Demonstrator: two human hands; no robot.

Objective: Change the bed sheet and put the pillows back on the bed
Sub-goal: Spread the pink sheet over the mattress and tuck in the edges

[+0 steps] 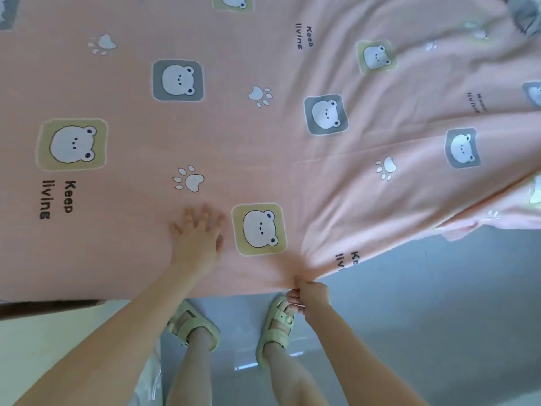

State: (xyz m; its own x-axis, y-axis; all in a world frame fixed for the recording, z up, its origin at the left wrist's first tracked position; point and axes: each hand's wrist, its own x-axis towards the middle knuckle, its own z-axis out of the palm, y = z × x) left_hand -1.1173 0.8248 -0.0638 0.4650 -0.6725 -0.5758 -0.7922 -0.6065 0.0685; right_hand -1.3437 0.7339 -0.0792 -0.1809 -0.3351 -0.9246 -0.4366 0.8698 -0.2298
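A pink bed sheet (pixel 234 148) printed with bear faces, paw prints and "Keep living" covers the bed and fills most of the view. My left hand (pixel 199 232) lies flat on it with fingers spread, pressing the cloth near the bed's near edge. My right hand (pixel 310 297) pinches the sheet's hem at that edge, and folds fan out from the pinch toward the right. The right part of the sheet hangs loose and wrinkled over the bed's side. No pillows are in view.
Grey tiled floor (pixel 424 303) lies below and right of the bed. My feet in pale green sandals (pixel 278 323) stand at the bed's edge. A grey patterned cloth (pixel 527 16) shows at the top right corner. A cream surface (pixel 58 332) is at lower left.
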